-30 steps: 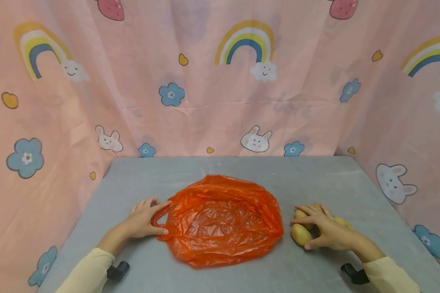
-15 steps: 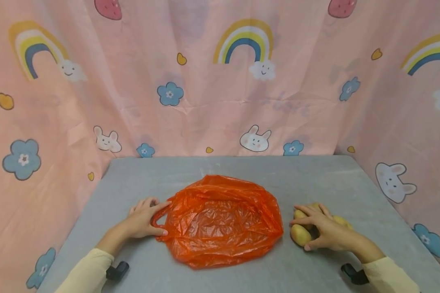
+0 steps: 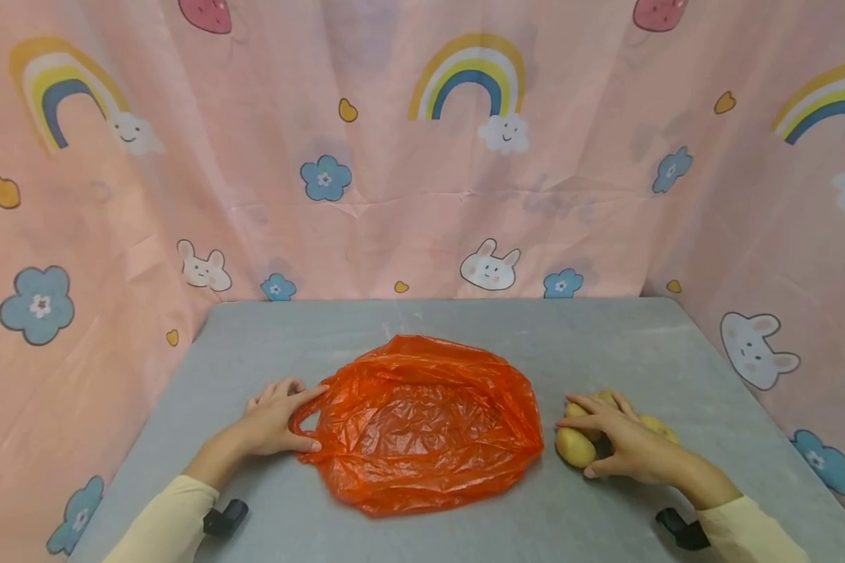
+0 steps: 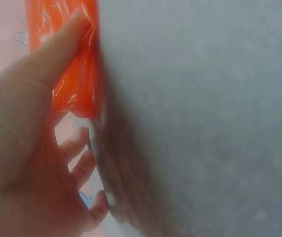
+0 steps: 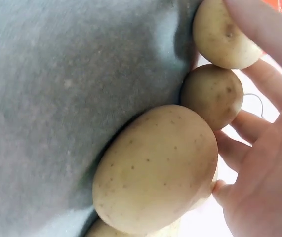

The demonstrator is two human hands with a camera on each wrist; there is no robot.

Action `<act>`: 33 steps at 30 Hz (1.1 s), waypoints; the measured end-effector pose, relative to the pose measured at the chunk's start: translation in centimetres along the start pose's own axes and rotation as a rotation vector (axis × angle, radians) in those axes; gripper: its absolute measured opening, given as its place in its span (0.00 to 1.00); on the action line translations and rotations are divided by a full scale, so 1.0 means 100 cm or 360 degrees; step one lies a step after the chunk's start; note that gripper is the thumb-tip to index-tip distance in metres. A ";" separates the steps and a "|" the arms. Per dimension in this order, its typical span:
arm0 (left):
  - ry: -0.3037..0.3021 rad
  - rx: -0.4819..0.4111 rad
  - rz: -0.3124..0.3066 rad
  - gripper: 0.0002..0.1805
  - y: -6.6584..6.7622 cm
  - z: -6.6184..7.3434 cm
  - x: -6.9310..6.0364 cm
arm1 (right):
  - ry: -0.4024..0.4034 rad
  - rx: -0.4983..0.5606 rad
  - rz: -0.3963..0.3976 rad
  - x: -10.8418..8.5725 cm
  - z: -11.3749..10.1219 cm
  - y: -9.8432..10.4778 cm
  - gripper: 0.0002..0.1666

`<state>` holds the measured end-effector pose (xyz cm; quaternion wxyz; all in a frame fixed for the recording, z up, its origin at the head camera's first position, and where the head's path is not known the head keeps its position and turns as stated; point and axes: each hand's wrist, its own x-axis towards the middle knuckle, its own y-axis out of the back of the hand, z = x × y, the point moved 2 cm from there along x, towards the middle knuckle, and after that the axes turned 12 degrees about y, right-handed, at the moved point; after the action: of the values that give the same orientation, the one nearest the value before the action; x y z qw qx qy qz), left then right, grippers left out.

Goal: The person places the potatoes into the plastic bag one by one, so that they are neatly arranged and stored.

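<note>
An orange-red plastic bag (image 3: pixel 429 426) lies spread on the grey table, its mouth facing up. My left hand (image 3: pixel 271 418) rests at its left handle, thumb and index finger spread on the plastic; the left wrist view shows the thumb on the bag (image 4: pixel 74 84) and the other fingers loosely bent. To the right of the bag, my right hand (image 3: pixel 634 446) lies over several potatoes (image 3: pixel 574 448), fingers spread across their far side and thumb at the near one. In the right wrist view a large potato (image 5: pixel 155 170) sits below two smaller ones, beside the palm.
The grey table (image 3: pixel 422 317) has a pink patterned curtain (image 3: pixel 394 234) behind it and on both sides. Black wrist mounts stand out beneath each forearm, one at the left (image 3: pixel 225 518) and one at the right (image 3: pixel 681 529).
The nearest potato has shifted very slightly left, towards the bag, with the right hand's fingertips still on it. Both hands otherwise keep their places, and the bag looks the same.
</note>
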<state>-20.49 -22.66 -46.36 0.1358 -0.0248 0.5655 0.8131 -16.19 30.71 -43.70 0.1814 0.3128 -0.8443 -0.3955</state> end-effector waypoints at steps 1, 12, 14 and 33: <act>-0.0001 -0.0003 -0.0001 0.50 0.000 0.000 0.000 | -0.0006 -0.0008 -0.0006 0.000 0.000 0.000 0.40; 0.0002 -0.0012 0.0003 0.50 0.001 0.001 -0.001 | 0.0003 -0.0083 0.0152 -0.002 -0.007 0.004 0.37; 0.0004 -0.0014 0.0001 0.50 0.001 0.001 -0.002 | -0.0032 -0.0099 0.0170 0.000 -0.010 0.008 0.36; 0.0011 -0.0003 -0.0007 0.50 0.000 -0.001 0.000 | -0.0115 0.0061 0.0347 0.040 -0.041 0.020 0.37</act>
<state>-20.46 -22.75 -46.41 0.1356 -0.0289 0.5651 0.8133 -17.67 26.70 -39.32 0.1867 0.2082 -0.8867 -0.3682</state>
